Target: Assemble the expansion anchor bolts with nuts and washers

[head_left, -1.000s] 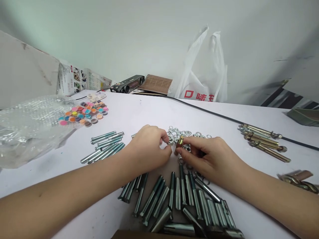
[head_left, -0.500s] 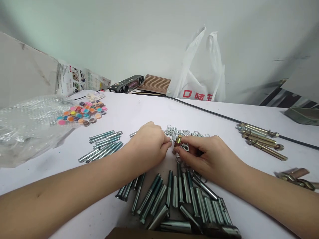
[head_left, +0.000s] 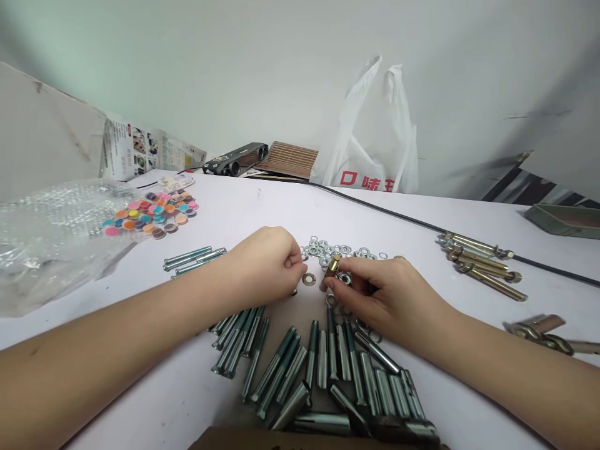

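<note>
My right hand (head_left: 384, 290) pinches a brass-coloured bolt with a sleeve (head_left: 332, 267) between thumb and fingertips, tilted with its end up. My left hand (head_left: 269, 262) is closed, its fingers curled together; whether anything is in them is hidden. Just by its fingertips is a single flat washer (head_left: 309, 279); I cannot tell if they touch it. Behind and between the hands lies a loose pile of silvery washers and nuts (head_left: 323, 247). Nearer to me, several steel bolts (head_left: 276, 369) and slotted metal sleeves (head_left: 368, 381) lie side by side, some partly under my right hand.
More bolts (head_left: 187, 257) lie left, beside coloured discs (head_left: 159, 212) and a clear plastic bag (head_left: 51, 231). Brass-coloured bolts (head_left: 492, 281) rest at the right near a black cable (head_left: 398, 215). A white carrier bag (head_left: 370, 144) stands at the back. A cardboard edge (head_left: 262, 439) shows in front.
My left hand has drawn back leftward from the bolt, and the flat washer now shows beside its fingertips. My right hand keeps hold of the bolt. The view has shifted slightly.
</note>
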The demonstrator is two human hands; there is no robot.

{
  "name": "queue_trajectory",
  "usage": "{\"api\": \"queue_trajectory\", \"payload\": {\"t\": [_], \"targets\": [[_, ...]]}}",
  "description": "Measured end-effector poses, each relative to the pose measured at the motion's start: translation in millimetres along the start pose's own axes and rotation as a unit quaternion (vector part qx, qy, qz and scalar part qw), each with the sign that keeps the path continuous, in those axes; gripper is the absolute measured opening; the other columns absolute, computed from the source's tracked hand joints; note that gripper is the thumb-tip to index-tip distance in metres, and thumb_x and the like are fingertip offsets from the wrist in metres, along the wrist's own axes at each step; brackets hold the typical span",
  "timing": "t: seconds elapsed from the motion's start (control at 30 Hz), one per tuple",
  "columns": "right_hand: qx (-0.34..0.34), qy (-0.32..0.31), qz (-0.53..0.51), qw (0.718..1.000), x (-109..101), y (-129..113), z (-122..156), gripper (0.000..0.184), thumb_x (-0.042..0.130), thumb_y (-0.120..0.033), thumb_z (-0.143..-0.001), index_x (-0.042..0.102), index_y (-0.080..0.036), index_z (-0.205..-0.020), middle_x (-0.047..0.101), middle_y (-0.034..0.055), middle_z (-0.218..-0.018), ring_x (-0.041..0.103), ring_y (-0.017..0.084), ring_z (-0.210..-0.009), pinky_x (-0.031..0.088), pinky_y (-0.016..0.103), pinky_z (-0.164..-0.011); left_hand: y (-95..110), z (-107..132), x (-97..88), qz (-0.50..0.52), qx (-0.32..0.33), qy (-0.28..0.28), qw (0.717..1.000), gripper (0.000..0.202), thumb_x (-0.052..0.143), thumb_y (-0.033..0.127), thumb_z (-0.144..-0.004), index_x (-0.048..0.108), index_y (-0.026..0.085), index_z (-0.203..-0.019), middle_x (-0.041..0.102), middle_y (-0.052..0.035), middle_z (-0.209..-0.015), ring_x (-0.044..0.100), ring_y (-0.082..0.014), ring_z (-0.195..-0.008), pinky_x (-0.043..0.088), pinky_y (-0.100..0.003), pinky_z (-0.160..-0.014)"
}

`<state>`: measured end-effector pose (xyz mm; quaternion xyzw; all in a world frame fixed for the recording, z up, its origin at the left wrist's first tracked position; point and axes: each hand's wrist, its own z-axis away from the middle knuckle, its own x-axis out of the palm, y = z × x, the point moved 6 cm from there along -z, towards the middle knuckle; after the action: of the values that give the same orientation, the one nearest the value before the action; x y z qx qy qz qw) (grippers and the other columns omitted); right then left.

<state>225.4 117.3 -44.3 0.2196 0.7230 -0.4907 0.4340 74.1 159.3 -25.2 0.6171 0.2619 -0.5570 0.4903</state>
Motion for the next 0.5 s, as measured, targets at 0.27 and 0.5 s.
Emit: {"api": "queue_trajectory", "payload": {"t": [0.27, 0.5], "targets": [[-0.001, 0.007, 0.001, 1.000, -0.6, -0.3, -0.1, 0.028, 0.047, -0.042, -0.092, 0.065, -0.022, -0.084, 0.052, -0.0034, -0.056, 0.040, 0.009, -0.050, 0.029, 0.025, -0.052, 10.2, 2.6, -3.7, -0.012, 0.076, 0.058, 0.995, 0.020, 0.053, 0.028, -0.078, 0.072, 0.022, -0.076, 0.067, -0.0037, -0.075, 0.058, -0.0205, -0.080, 0.040, -0.032, -0.070], [0.000, 0.007, 0.011, 1.000, -0.9, -2.6, -1.9, 0.028, 0.048, -0.041, -0.091, 0.065, -0.021, -0.082, 0.051, -0.0035, -0.055, 0.039, 0.009, -0.050, 0.029, 0.024, -0.053, 6.4, 2.7, 12.8, 0.045, 0.065, -0.002, 0.997, 0.017, 0.058, 0.035, -0.076, 0.070, 0.023, -0.078, 0.066, -0.0024, -0.076, 0.058, -0.0185, -0.074, 0.040, -0.031, -0.066]]}}
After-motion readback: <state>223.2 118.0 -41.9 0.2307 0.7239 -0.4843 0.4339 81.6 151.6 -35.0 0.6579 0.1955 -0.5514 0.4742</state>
